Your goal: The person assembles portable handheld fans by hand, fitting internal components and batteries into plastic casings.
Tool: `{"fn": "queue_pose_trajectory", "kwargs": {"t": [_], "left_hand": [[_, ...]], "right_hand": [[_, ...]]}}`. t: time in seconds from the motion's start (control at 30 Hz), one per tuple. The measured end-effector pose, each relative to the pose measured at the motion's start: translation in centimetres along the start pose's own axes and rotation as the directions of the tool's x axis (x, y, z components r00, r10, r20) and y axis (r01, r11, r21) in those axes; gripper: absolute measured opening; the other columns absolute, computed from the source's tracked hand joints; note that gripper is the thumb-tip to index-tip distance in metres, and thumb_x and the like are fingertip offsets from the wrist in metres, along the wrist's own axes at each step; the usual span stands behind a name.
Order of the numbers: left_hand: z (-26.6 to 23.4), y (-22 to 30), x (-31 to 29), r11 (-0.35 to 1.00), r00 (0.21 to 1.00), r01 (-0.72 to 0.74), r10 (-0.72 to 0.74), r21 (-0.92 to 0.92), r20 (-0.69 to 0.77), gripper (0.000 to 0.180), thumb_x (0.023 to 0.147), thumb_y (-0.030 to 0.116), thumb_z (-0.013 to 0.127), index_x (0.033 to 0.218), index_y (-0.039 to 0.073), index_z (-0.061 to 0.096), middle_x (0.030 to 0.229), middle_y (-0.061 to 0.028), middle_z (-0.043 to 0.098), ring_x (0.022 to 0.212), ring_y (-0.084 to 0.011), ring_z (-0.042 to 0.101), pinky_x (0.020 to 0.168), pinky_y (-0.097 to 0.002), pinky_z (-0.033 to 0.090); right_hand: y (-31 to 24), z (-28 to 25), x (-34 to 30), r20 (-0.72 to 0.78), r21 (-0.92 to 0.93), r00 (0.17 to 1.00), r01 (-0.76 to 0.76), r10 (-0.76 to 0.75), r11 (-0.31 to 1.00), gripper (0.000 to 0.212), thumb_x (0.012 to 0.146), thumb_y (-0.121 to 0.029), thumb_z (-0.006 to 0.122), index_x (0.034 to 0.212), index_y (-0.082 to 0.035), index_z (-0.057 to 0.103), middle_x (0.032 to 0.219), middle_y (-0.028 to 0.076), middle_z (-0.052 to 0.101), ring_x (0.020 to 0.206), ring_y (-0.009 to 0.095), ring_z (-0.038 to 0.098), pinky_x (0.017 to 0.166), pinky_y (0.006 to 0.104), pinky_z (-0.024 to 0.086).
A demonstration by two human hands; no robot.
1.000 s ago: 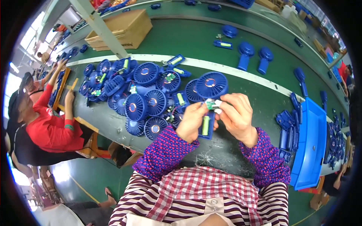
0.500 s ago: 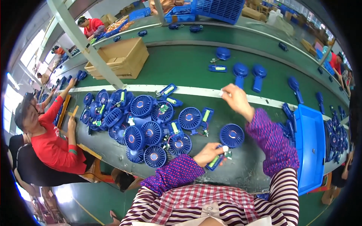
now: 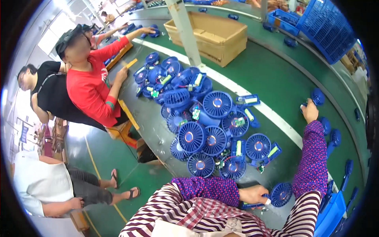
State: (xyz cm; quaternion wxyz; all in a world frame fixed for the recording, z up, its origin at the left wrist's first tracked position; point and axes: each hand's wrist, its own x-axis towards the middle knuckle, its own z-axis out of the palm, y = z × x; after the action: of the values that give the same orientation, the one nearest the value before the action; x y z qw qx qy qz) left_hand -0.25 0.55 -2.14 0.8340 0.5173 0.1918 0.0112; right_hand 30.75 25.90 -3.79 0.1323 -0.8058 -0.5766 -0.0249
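My left hand (image 3: pixel 252 195), low at the near edge of the bench, is closed on a blue fan handle half (image 3: pixel 246 205), mostly hidden under the fingers. A white cover sits on the thumb tip. Right beside it lies a round blue fan head (image 3: pixel 281 194) with a slatted grille. My right hand (image 3: pixel 311 112) is stretched far out over the green conveyor belt. Its fingers are closed round a small blue fan part, apparently a handle half (image 3: pixel 303 106), largely covered by the hand. Just beyond the fingers is another blue fan head (image 3: pixel 317 96).
A heap of blue fans (image 3: pixel 213 140), some showing batteries and circuit boards, covers the bench to the left. Beyond it stand a post (image 3: pixel 184 33) and a cardboard box (image 3: pixel 233 45). A blue bin (image 3: pixel 329 215) is at lower right. A co-worker in red (image 3: pixel 89 85) sits at left.
My view has swung to the left. My right hand has gone from above the white strip out to the fan parts on the belt. My left hand still holds the handle half.
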Motion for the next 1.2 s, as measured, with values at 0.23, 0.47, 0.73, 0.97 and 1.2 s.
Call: {"fn": "queue_pose_trajectory", "kwargs": {"t": [0.23, 0.47, 0.73, 0.97, 1.2], "left_hand": [[-1.0, -0.2, 0.3, 0.999, 0.999, 0.007, -0.008, -0.034, -0.053, 0.024, 0.087, 0.022, 0.057, 0.085, -0.002, 0.056, 0.066, -0.0088, 0.06, 0.052, -0.0132, 0.057, 0.043, -0.0264, 0.048], [-0.5, -0.6, 0.5, 0.999, 0.998, -0.021, 0.023, 0.027, -0.064, 0.025, 0.085, 0.023, 0.058, 0.083, -0.002, 0.057, 0.066, -0.008, 0.06, 0.051, -0.0137, 0.057, 0.044, -0.0275, 0.047], [0.4, -1.5, 0.4, 0.978, 0.977, -0.208, 0.208, 0.002, -0.056, 0.023, 0.085, 0.019, 0.058, 0.088, -0.004, 0.056, 0.063, -0.0095, 0.057, 0.045, -0.0164, 0.055, 0.04, -0.0293, 0.047], [-2.2, -4.8, 4.1, 0.9, 0.896, -0.435, 0.432, -0.01, -0.1, 0.025, 0.085, 0.016, 0.057, 0.105, 0.002, 0.051, 0.074, -0.0076, 0.057, 0.057, -0.0165, 0.058, 0.049, -0.0269, 0.048], [-2.4, -5.3, 5.0, 0.819, 0.78, -0.562, 0.572, 0.117, -0.255, 0.022, 0.085, 0.017, 0.056, 0.099, 0.0, 0.054, 0.073, -0.0084, 0.057, 0.057, -0.018, 0.06, 0.045, -0.0299, 0.048]], "right_hand": [[-3.5, -5.4, -3.3, 0.251, 0.911, 0.951, -0.295, 0.18, 0.287, 0.032, 0.076, -0.01, 0.065, 0.104, 0.004, 0.059, 0.08, 0.005, 0.062, 0.068, 0.014, 0.059, 0.059, 0.0253, 0.046], [-10.0, -12.9, -12.4, 0.217, 0.976, 0.973, -0.213, 0.081, -0.05, 0.029, 0.084, -0.01, 0.058, 0.109, 0.003, 0.055, 0.09, 0.007, 0.062, 0.078, 0.016, 0.061, 0.067, 0.0278, 0.05], [-21.1, -12.2, -25.3, 0.159, 0.952, 0.931, -0.057, -0.329, 0.3, 0.046, 0.07, 0.003, 0.064, 0.115, -0.003, 0.054, 0.08, -0.004, 0.049, 0.072, 0.006, 0.049, 0.064, 0.0196, 0.042], [-24.4, -10.1, -29.4, 0.034, 0.629, 0.73, 0.515, -0.683, 0.582, 0.048, 0.07, -0.016, 0.066, 0.113, -0.002, 0.051, 0.081, 0.013, 0.054, 0.071, 0.031, 0.057, 0.063, 0.0392, 0.046], [-20.8, -15.5, -31.0, -0.19, 0.501, 0.751, 0.628, -0.632, 0.596, 0.041, 0.069, -0.012, 0.065, 0.106, 0.0, 0.054, 0.1, 0.015, 0.055, 0.09, 0.032, 0.055, 0.075, 0.0389, 0.046]]}}
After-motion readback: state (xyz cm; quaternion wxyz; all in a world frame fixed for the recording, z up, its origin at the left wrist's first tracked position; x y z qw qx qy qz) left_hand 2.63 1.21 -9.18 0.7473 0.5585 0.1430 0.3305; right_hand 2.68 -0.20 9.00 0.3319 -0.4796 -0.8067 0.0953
